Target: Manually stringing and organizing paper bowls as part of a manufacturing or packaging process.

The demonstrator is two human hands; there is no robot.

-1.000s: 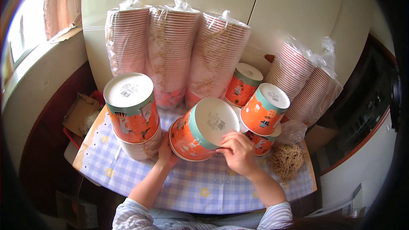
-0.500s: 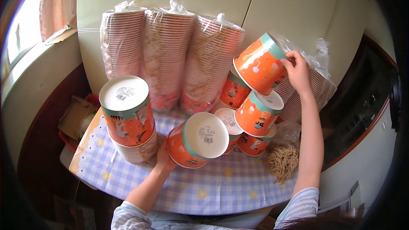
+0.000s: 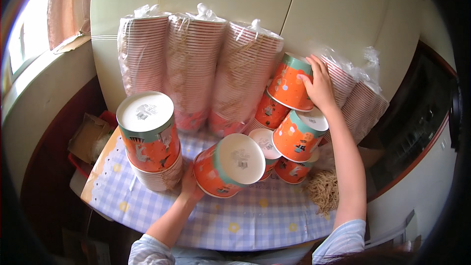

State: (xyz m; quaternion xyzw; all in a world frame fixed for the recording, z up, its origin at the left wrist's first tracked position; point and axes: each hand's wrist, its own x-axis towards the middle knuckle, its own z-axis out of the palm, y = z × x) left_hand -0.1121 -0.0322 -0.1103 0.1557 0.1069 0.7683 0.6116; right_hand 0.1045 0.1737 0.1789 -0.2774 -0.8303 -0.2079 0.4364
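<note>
My left hand grips an orange paper bucket with a teal band, tilted so its white base faces up. Farther off, my right hand holds another orange paper bucket, base up, its fingers over the base edge and the thumb on the side. That bucket sits at the top of a pile of upturned buckets; an orange bucket stands just in front, and one more shows beneath it. Lower in the pile are a bucket by its white base and another bucket.
At the left stands a nested bucket stack. Tall plastic-wrapped stacks line the back, with more wrapped stacks at the right. A heap of tan rubber bands lies on the checked tablecloth. A cardboard box sits beyond the left edge.
My right hand has brought its bucket down and slightly left onto the pile, and its fingers have shifted over the base edge. My left hand keeps its bucket in nearly the same place.
</note>
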